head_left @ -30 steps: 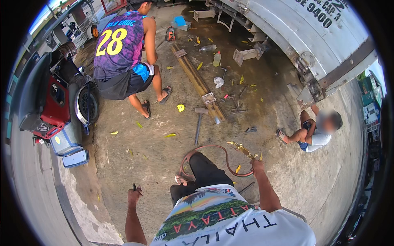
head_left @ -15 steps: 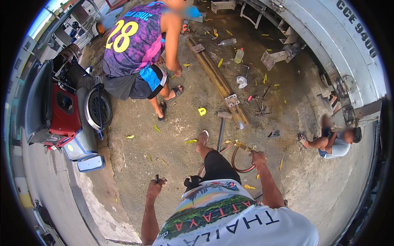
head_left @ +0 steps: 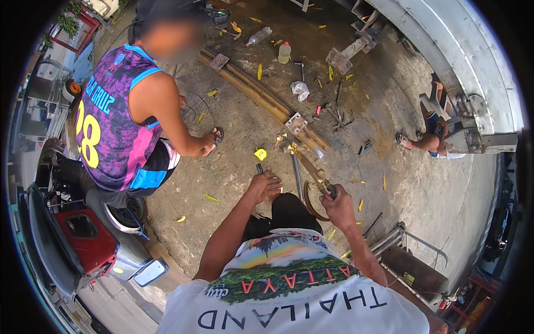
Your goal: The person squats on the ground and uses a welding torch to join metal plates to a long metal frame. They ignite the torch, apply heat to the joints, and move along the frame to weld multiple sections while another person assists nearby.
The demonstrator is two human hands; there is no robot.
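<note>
My right hand (head_left: 338, 207) is wrapped round the handle of a brass cutting torch (head_left: 316, 173). The torch points forward and left, and a curved hose (head_left: 312, 207) hangs under it. In my left hand (head_left: 263, 186) is a short dark stick-like object (head_left: 260, 168), whose kind is too small to tell. This hand is closed in front of my body, left of the torch and apart from it. A long-handled hammer (head_left: 297, 172) lies beneath the torch, its head partly hidden. Beyond the torch tip rests a long steel beam (head_left: 253, 89) with a bolted-looking plate (head_left: 296, 123) near its end.
A person in a purple jersey (head_left: 119, 117) bends over at the left, beside a red sidecar motorcycle (head_left: 89, 231). Another person (head_left: 434, 139) sits at the right by a grey truck body (head_left: 445, 55). A yellow tape measure (head_left: 260, 154), bottles (head_left: 284, 53) and loose tools (head_left: 336, 114) lie about.
My left hand has come up and right, nearer the torch. The torch has been raised and turned further forward. My view has shifted, and the person in the jersey appears closer and further left.
</note>
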